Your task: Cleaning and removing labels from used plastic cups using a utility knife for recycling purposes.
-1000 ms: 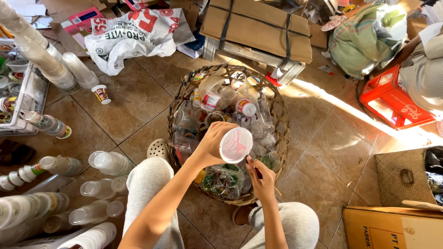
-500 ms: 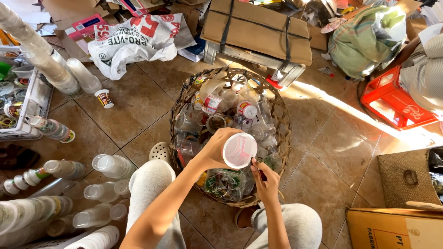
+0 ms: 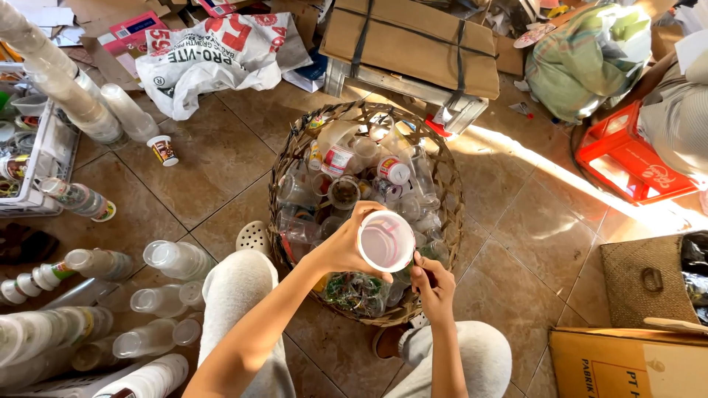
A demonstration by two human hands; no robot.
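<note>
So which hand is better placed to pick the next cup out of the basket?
Probably the right hand: it hangs over the woven basket beside the clear cup, holding at most something small, while the left hand grips that cup.

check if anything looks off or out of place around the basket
One paper cup stands upright and alone on the floor tiles, apart from the lying cup stacks. A pale perforated clog sits wedged against the wicker basket. The left hand holds a clear plastic cup tilted mouth-up.

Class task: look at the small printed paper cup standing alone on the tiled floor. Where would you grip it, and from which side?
Grip the small printed paper cup around its side wall just under the rim, coming from above. It stands upright, mouth up, on bare floor tiles with space all round, so fingers can close on the wall freely.
</note>
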